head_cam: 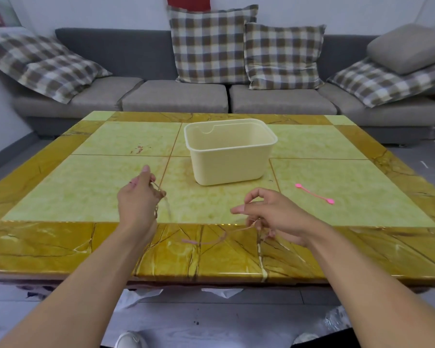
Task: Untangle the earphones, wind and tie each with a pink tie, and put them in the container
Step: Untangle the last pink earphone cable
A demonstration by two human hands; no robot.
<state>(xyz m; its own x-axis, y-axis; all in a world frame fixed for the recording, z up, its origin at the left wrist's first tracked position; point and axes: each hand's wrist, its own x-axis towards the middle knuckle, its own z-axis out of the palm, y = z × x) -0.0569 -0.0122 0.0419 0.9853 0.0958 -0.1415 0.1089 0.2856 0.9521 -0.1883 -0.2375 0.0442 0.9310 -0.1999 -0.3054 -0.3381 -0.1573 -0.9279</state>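
My left hand [138,199] is raised over the table's front left and holds a bunch of thin, pale earphone cord [160,194] against its palm, with a blurred strand hanging down. My right hand [269,214] pinches another part of the cord near the front edge, and an earphone end [261,257] dangles below it. A second blurred pink strand or tie [201,241] lies on the table between the hands. A pink tie [314,194] lies to the right of the cream container [230,169], which stands open mid-table.
The yellow and green marble-patterned table [86,187] fills the foreground. A grey sofa [176,99] with checked cushions runs along the far side. Crumpled plastic lies on the floor under the near edge.
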